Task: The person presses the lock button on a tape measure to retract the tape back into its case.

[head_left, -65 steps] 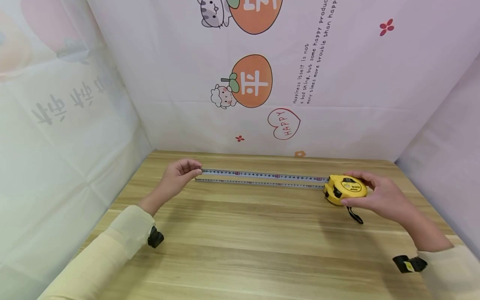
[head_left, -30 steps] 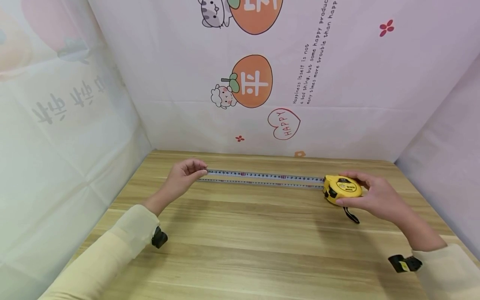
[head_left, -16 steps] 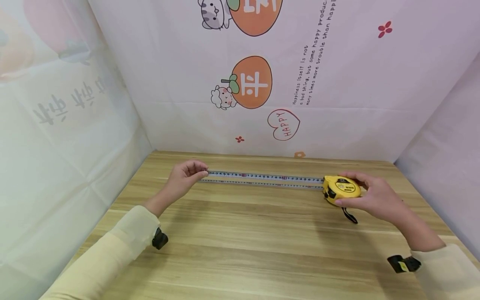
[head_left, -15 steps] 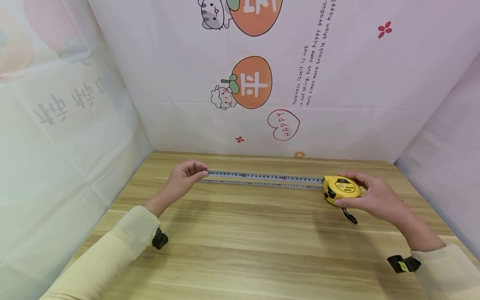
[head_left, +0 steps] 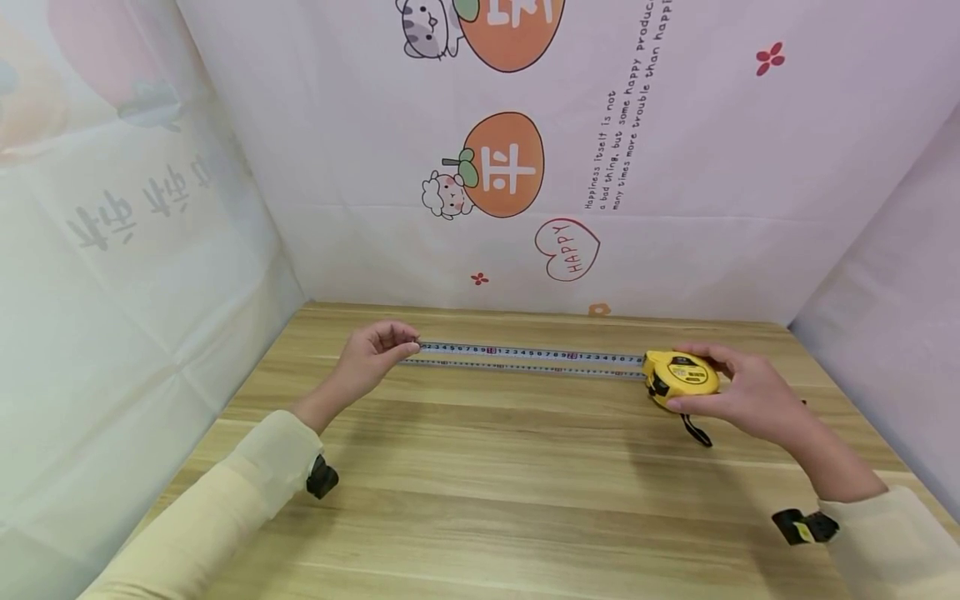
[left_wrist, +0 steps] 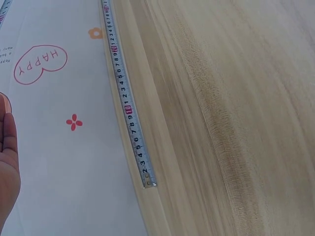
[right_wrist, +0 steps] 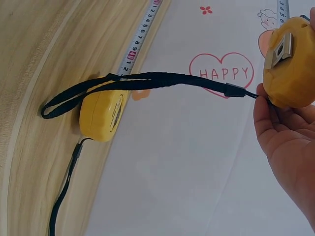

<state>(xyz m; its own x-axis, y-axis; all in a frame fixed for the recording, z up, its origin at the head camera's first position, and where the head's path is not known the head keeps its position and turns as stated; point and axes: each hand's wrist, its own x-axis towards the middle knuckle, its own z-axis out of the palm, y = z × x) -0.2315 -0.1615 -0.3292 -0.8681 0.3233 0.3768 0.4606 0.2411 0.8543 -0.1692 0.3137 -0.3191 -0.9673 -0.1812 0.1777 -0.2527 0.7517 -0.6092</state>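
Note:
In the head view my left hand [head_left: 367, 358] pinches the end of a pulled-out steel blade [head_left: 525, 353] between thumb and fingers. My right hand [head_left: 761, 404] grips the yellow case of that tape measure [head_left: 682, 377], its thumb along the near side. The blade runs straight between the hands, raised over the table. A black wrist strap [right_wrist: 187, 78] hangs from the held case. Beneath lies a second yellow tape measure [right_wrist: 100, 118], its own blade [left_wrist: 127, 105] stretched along the table. The held case hides that second case in the head view.
The wooden table [head_left: 495, 500] meets a white printed cloth [head_left: 360, 250] at its back edge. Cloth walls also rise at left and right. The second tape's black strap [right_wrist: 61, 191] trails over the table. Black cameras [head_left: 322, 477] sit on both wrists.
My left hand has moved slightly right and my right hand slightly left with the case. The held blade between them is a little shorter. The tape on the table stays put.

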